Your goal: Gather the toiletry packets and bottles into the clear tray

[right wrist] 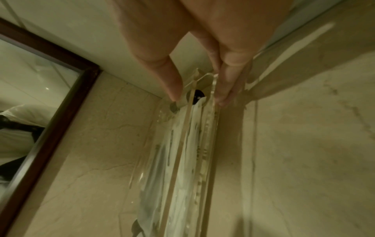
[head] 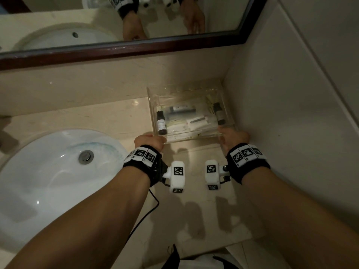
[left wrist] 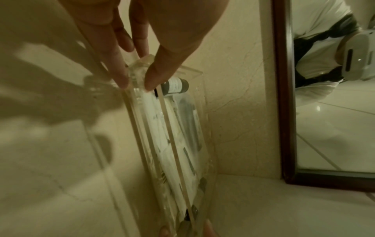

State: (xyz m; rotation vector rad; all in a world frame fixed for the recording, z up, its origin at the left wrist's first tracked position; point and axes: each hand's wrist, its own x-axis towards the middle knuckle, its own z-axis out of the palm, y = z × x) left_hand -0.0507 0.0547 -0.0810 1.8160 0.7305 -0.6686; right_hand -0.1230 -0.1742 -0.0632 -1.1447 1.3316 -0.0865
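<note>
- We hold the clear tray (head: 189, 137) by its two near corners: our left hand (head: 149, 141) pinches the near-left corner, thumb inside the wall and fingers outside, and our right hand (head: 232, 135) pinches the near-right corner the same way.
- The tray sits in the back right corner of the counter (head: 108, 117), close to the side wall (head: 281, 105) and the backsplash under the mirror (head: 136, 26); whether its base rests on the stone or hangs just above it, we cannot tell.
- Inside lie a dark bottle (head: 161, 123) along the left wall, a second bottle (head: 219, 113) along the right wall, a dark tube (head: 181, 109) and the flat white packets (head: 196, 124); nothing of the kind shows loose on the counter, so we judge the gathering nearly done.
- Risk one: smooth acrylic pinched only at fingertips (a thin hold for a loaded tray) could slip, most likely if one hand lets go before the other.
- Risk two: a tilt would send the lying bottles rolling against the low walls, or over them.
- Risk three: pushing further right may knock the tray's far corner on the side wall and jolt the contents.
- Risk four: the sink (head: 58, 171) lies just left of us, so anything that escapes leftward may drop in.
</note>
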